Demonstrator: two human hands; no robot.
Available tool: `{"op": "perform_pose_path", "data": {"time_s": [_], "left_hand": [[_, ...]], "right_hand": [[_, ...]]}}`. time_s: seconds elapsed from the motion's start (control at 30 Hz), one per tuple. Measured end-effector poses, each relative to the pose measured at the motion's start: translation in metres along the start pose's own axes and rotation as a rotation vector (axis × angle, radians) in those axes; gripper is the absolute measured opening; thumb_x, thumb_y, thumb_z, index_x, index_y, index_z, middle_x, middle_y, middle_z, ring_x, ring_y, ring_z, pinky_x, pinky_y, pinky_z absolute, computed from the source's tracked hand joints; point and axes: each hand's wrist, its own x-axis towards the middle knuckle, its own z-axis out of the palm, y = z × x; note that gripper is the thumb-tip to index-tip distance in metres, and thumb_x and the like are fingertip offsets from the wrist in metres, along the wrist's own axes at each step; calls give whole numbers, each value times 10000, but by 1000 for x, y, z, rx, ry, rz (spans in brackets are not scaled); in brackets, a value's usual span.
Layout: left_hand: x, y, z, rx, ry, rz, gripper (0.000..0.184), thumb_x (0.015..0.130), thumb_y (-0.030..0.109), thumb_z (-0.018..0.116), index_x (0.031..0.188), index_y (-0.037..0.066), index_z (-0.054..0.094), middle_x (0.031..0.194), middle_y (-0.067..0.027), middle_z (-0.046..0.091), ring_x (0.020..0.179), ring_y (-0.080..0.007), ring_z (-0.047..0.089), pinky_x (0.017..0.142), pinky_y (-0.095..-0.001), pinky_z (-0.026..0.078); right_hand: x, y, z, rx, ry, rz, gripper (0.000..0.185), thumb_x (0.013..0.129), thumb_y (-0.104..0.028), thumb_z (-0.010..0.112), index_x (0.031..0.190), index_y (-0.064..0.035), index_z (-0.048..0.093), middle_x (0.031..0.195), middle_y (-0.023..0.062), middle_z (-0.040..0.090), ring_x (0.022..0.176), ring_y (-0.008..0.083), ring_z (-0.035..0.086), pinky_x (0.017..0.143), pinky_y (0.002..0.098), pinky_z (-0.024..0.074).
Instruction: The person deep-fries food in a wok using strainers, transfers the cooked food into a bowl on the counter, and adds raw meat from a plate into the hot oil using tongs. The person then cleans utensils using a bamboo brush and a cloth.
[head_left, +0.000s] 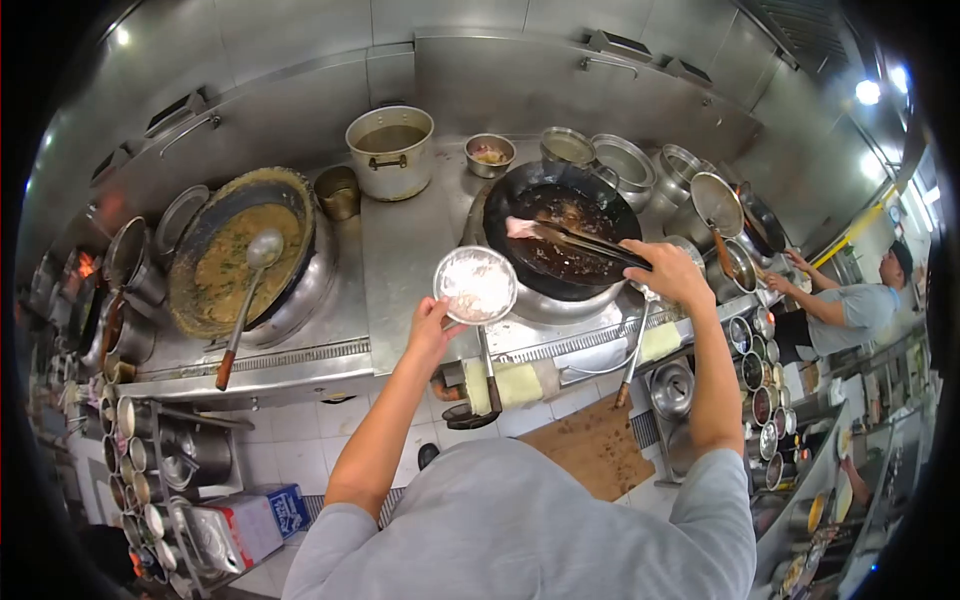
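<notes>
The left hand (430, 326) pinches a bowl (474, 322) of white powder (484, 284) at the wok (499, 192)'s near-left edge, likely for closeness, while right of the wok the right hand (676, 272) wraps its fingers round long tongs (585, 243), probably against heat, suspending a pale piece (520, 228) over the wok's left side.

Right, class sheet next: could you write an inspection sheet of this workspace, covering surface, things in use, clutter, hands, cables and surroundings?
Surface: steel counter, pans and pots standing on it.
Things in use: tongs gripping a pale piece over the dark wok; metal bowl with white contents.
Clutter: stockpot; ladle resting in the left pan.
Hands: left hand holds the bowl, right hand the tongs.
Cables: nothing seen.
Surroundings: steel wall behind; co-worker at right.
</notes>
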Motion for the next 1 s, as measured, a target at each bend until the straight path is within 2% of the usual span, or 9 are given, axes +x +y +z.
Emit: {"op": "perform_pose_path", "data": {"time_s": [0.23, 0.4, 0.53, 0.6, 0.7, 0.8, 0.87, 0.93, 1.0], "left_hand": [[-23, -1, -22, 14, -18, -155, 203, 971, 201, 498, 825, 107, 392, 954, -75, 546, 929, -223, 599, 828, -447, 547], [-34, 11, -23, 0, -24, -230, 212, 978, 225, 491, 829, 98, 409, 927, -68, 544, 903, -203, 594, 803, -434, 555], [-26, -2, -35, 44, -81, -205, 230, 971, 247, 510, 824, 96, 417, 914, -51, 543, 874, -174, 579, 775, -416, 553], [-27, -12, -30, 128, -124, -185, 211, 973, 260, 501, 844, 115, 419, 981, -69, 577, 959, -189, 574, 834, -415, 518], [-43, -35, -12, 237, -193, -181, 197, 961, 250, 522, 853, 108, 438, 971, -56, 574, 955, -170, 568, 794, -398, 522], [-70, -65, 8, 472, -259, -190, 204, 933, 264, 571, 869, 89, 488, 932, -26, 563, 917, -141, 562, 727, -343, 516], [-87, -101, 22, 557, -351, -190, 204, 914, 251, 600, 1004, 82, 531, 926, -40, 583, 830, -154, 594, 642, -314, 522], [-96, -138, 40, 747, -553, -311, 256, 917, 293, 591, 1067, 96, 527, 986, -34, 568, 835, -143, 563, 637, -288, 504], [-128, -170, 64, 777, -634, -317, 277, 927, 330, 571, 1077, 104, 517, 1038, -40, 544, 903, -150, 553, 652, -286, 511]], "right_hand": [[68, 17, 108, -215, -226, 504, 471, 796, -454, 625, 1185, -189, 591, 1024, 197, 663, 976, 377, 635, 829, 467, 515], [45, -16, 149, 195, 204, 768, 650, 867, -542, 504, 1318, -79, 441, 1108, 257, 614, 1056, 427, 576, 913, 493, 437], [-39, -59, 161, 638, 225, 738, 655, 892, -538, 505, 1371, -101, 417, 1143, 241, 610, 1106, 366, 571, 951, 408, 411], [-87, -101, 145, 809, 12, 1029, 671, 887, -539, 525, 1382, -100, 412, 1059, 176, 636, 965, 263, 620, 825, 344, 477], [-177, -111, 187, 881, 9, 931, 698, 875, -542, 545, 1398, -104, 396, 997, 109, 599, 763, 175, 603, 564, 288, 472], [-246, -140, 174, 1025, -228, 1006, 702, 870, -540, 555, 1397, -102, 400, 1099, 120, 581, 861, 191, 609, 555, 294, 484], [-325, -130, 254, 1021, -76, 859, 675, 876, -536, 550, 1377, -102, 419, 1057, 100, 587, 787, 181, 601, 532, 299, 477], [-387, -147, 265, 1078, 31, 890, 584, 895, -485, 559, 1336, -119, 447, 792, 13, 546, 539, 99, 475, 427, 256, 388], [-439, -182, 229, 1470, 0, 1136, 554, 905, -451, 565, 1337, -131, 430, 703, -15, 482, 456, 71, 405, 374, 238, 328]]}}
